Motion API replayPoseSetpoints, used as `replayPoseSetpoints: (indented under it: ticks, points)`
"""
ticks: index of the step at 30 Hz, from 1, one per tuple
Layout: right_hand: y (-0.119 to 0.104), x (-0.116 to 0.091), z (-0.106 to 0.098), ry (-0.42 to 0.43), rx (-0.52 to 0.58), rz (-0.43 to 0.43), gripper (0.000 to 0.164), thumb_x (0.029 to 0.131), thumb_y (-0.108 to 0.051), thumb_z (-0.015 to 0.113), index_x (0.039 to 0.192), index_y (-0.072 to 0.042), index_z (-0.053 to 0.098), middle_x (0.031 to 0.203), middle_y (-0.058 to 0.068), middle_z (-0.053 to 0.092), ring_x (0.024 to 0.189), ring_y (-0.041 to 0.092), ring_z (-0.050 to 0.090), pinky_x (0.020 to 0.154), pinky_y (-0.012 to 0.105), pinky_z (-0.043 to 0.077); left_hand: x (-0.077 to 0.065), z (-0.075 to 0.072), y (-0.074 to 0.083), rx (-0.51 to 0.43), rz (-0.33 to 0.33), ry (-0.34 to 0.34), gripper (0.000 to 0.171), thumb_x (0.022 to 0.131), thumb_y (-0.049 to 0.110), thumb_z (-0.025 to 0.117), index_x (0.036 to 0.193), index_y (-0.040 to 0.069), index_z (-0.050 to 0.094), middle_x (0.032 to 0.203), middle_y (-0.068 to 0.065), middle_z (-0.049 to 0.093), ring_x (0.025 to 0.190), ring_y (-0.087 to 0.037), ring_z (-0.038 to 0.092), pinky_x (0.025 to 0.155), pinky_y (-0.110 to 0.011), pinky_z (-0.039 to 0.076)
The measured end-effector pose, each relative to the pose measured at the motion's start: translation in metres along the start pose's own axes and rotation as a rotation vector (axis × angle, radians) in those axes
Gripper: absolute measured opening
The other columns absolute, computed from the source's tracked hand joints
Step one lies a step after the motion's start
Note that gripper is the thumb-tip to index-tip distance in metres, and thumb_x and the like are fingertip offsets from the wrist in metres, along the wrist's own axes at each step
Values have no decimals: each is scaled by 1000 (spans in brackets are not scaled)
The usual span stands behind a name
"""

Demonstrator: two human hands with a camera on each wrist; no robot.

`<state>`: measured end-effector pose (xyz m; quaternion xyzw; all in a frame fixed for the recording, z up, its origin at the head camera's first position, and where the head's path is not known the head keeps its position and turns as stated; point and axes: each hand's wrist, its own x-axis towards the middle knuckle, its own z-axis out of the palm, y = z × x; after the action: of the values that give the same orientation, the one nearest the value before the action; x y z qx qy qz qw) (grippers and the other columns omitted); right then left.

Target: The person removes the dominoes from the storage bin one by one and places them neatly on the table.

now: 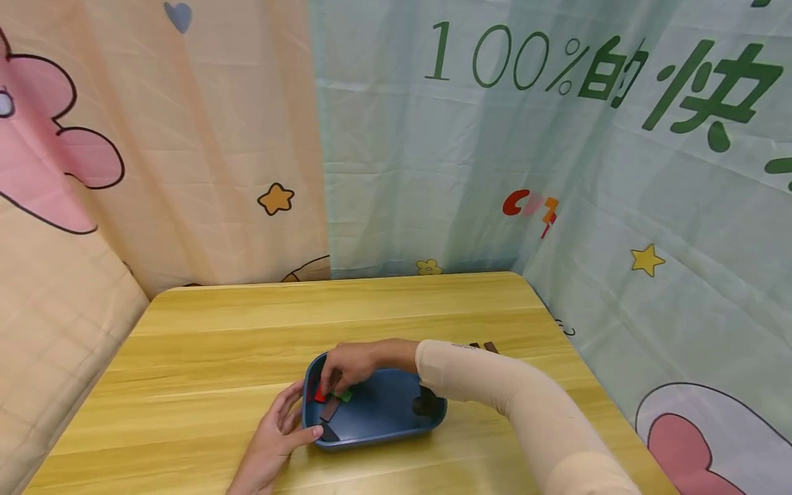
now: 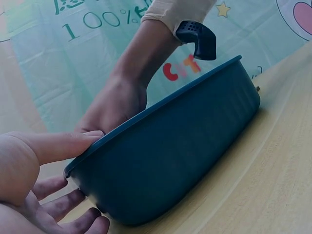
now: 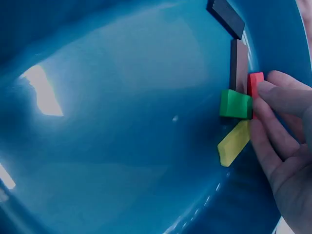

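A blue plastic basin (image 1: 386, 405) stands on the table. My left hand (image 1: 275, 427) grips its left end, the thumb over the rim and the fingers against the outer wall. Inside that end, my right hand (image 1: 354, 364) pinches a red block (image 3: 255, 80); its fingers partly cover the block. Touching the red block is a green block (image 3: 236, 104). A brown block (image 3: 239, 66) and a black block (image 3: 226, 18) lie along the wall in the right wrist view. A yellow block (image 3: 234, 144) lies beside the green one, near the right fingertips.
Two small dark brown pieces (image 1: 491, 347) lie on the wooden table (image 1: 235, 330) beyond the right forearm, which partly hides them. A black wrist device (image 2: 197, 39) hangs below the right sleeve, over the basin's right end. Printed curtains (image 1: 396, 151) enclose the table's back and sides.
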<state>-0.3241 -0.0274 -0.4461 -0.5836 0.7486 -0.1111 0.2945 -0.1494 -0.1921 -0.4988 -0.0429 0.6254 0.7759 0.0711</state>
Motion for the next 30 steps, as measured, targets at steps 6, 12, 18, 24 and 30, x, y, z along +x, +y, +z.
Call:
replayPoseSetpoints:
  ticks: [6,12,18,24,30]
  points:
    - [-3,8,6,-49,-122,-11,21,91,-8,81,111,-11,81,99,-11,74,86,-8,62,78,7,48,1,2,0,-6,7,5,87,86,-11,75,158,1,27,165,-23,23,150,-45,23,98,-29,50]
    - [-4,11,12,-31,-154,-8,18,89,-9,84,106,-12,80,89,-14,69,78,-7,60,73,8,47,-1,1,0,-15,10,7,86,86,-12,74,158,2,28,165,-23,25,150,-45,25,99,-31,50]
    - [-2,6,13,10,-131,-30,15,88,-9,85,101,-12,78,84,-15,65,76,-5,58,72,9,47,-2,0,0,-27,30,11,85,85,-13,75,157,0,29,164,-22,27,150,-41,26,98,-27,50]
    - [0,-5,8,87,-61,-7,11,89,-11,83,100,-11,78,82,-14,64,75,-5,58,72,10,48,-5,-3,0,-7,24,39,86,85,-13,76,157,0,31,163,-22,29,149,-42,28,98,-25,49]
    - [2,-23,3,91,-3,38,7,93,-9,78,99,-10,74,80,-12,62,72,0,56,69,13,49,-3,-1,-1,21,7,41,89,85,-9,78,159,2,29,165,-24,26,150,-44,27,109,-40,44]
